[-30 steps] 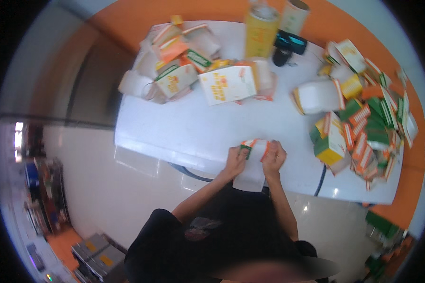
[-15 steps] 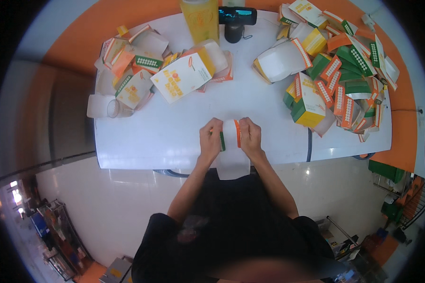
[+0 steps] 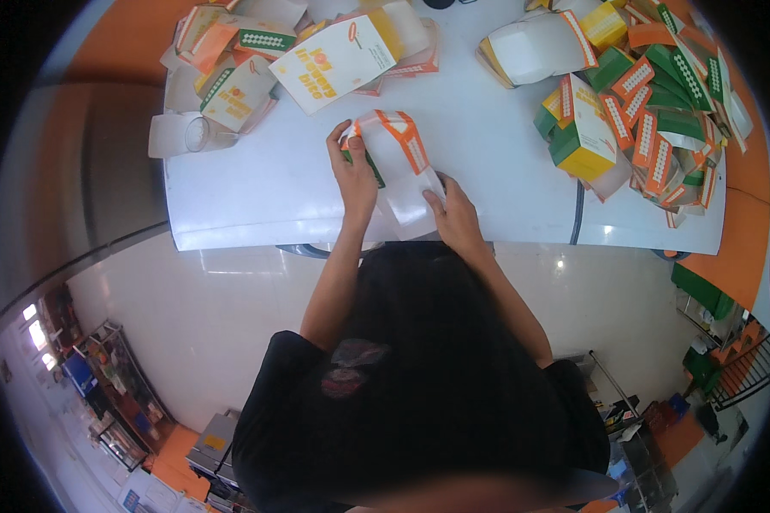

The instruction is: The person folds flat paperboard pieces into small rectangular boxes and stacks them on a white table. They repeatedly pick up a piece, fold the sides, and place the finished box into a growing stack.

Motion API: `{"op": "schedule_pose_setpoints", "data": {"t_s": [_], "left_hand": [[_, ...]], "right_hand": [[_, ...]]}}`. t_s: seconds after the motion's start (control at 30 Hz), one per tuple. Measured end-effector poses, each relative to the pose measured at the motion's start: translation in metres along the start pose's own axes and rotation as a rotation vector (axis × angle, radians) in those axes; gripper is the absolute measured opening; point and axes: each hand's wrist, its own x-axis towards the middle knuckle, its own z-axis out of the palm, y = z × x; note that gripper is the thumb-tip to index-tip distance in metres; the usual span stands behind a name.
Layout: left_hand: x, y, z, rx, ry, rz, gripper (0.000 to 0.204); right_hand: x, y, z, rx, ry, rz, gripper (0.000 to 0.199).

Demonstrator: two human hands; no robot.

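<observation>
A heap of flat cartons point(image 3: 231, 68) is seen at the table's point(image 3: 257, 197) far left, with a clear cup point(image 3: 198, 134) beside it. The left hand point(image 3: 355, 175) is closed on the left edge of a white-and-orange box point(image 3: 398, 167) near the table's front edge, while the right hand point(image 3: 455, 218) is pinched on the box's lower right flap. Folded boxes point(image 3: 650, 111) are piled far right.

My left hand point(image 3: 353, 175) and right hand point(image 3: 455, 218) grip a flat white-and-orange cardboard carton point(image 3: 399, 167) over the white table point(image 3: 257, 188).
</observation>
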Motion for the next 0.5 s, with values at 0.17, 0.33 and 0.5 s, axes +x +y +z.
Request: {"op": "schedule_pose_setpoints", "data": {"t_s": [0.17,0.33,0.5], "left_hand": [[-0.016,-0.033,-0.005,-0.085,-0.083,-0.260,0.059],[-0.027,-0.050,-0.004,-0.084,-0.069,-0.278,0.060],[-0.030,-0.047,-0.005,-0.056,-0.080,-0.214,0.056]], "right_hand": [[0.010,0.007,0.011,-0.179,-0.002,0.028,0.036],[0.013,-0.002,0.004,-0.193,-0.046,-0.019,0.050],[0.066,-0.053,-0.067,0.092,-0.270,0.268,0.075]]}}
